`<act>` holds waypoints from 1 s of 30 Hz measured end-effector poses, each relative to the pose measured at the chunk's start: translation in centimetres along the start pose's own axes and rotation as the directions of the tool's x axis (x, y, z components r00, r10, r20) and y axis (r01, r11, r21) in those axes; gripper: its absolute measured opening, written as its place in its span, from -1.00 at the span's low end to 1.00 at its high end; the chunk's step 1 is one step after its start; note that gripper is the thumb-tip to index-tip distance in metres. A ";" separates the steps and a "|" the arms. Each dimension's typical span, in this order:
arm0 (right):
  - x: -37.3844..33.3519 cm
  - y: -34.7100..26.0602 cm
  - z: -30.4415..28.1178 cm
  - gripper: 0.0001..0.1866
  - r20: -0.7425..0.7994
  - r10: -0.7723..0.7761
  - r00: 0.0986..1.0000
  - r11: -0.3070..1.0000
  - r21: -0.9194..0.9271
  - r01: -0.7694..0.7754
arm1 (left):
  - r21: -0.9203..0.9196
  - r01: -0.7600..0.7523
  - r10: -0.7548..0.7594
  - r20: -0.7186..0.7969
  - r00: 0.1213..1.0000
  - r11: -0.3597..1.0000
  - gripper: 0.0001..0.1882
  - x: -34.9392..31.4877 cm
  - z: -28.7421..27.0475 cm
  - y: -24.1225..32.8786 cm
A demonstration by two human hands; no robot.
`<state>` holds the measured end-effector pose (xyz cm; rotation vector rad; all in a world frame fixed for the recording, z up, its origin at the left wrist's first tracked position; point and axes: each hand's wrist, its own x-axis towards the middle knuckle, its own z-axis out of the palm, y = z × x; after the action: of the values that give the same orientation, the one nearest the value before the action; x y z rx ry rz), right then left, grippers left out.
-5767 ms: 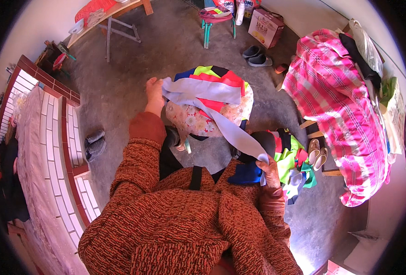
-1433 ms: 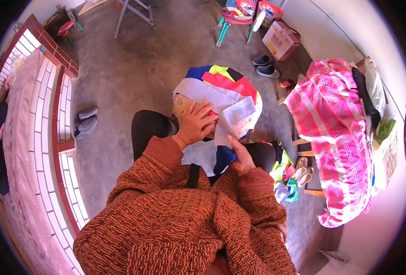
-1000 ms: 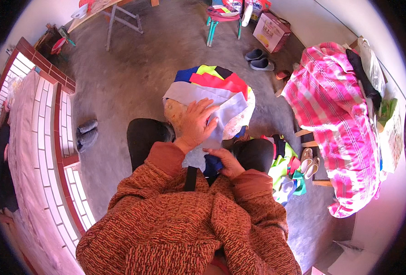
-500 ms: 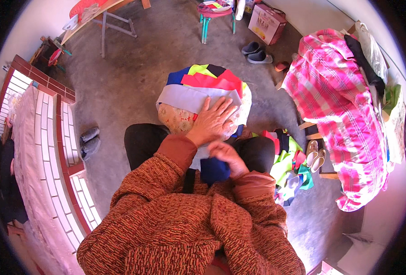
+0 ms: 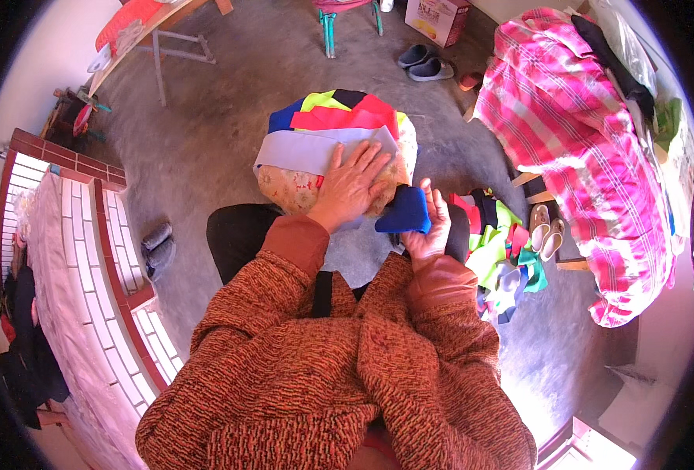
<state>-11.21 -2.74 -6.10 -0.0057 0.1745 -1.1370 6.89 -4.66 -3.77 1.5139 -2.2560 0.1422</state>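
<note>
In front of my knees stands a round, floral-covered seat or cushion [image 5: 284, 184]. Across its top lies a pale grey cloth strip [image 5: 296, 151], with red [image 5: 339, 117], blue, yellow-green and black cloth pieces beyond it. My left hand [image 5: 352, 186] rests flat on the grey strip and floral cover, fingers spread. Close by on the right, my right hand [image 5: 433, 227] grips a dark blue cloth piece [image 5: 406, 211] between thumb and fingers, just off the near right edge of the round seat. Part of the blue piece's far edge looks black.
A heap of coloured cloth scraps [image 5: 495, 243] lies on the floor by my right knee, beside beige clogs [image 5: 546, 233]. Further right is a pink plaid cover [image 5: 558, 149]. Dark slippers [image 5: 427, 64], a stool [image 5: 329, 31] and a carton [image 5: 437, 19] stand ahead; grey slippers [image 5: 157, 247] lie left.
My right hand has moved from near my lap forward and right, bringing the blue cloth beside the round seat and turning palm up. My left hand stays on the grey strip.
</note>
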 end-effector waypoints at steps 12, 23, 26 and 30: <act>0.5 0.7 -1.6 -0.60 -0.087 -0.063 0.994 0.996 -0.073 0.057 | 0.012 -0.014 0.014 0.009 1.000 1.000 -0.50 -0.1 0.6 -0.6; 0.2 1.0 -1.7 -0.57 -0.056 0.002 0.998 0.980 -0.198 -0.013 | -0.875 0.202 -0.020 0.215 0.976 0.441 -0.62 -0.8 -3.6 1.9; -0.3 1.3 -1.0 -0.56 -0.015 0.019 1.000 0.968 -0.250 -0.022 | -0.952 0.236 -0.055 0.230 0.972 0.194 -0.55 -2.6 -3.3 3.7; -0.9 1.3 -0.7 -0.47 -0.014 0.079 0.997 0.948 -0.309 -0.079 | -0.893 0.432 -0.167 0.410 0.897 0.125 -0.56 -4.1 -1.6 2.9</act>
<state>-10.48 -1.28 -6.80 -0.2747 0.3501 -1.0203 6.03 0.56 -3.48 1.1045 -1.3684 -1.4327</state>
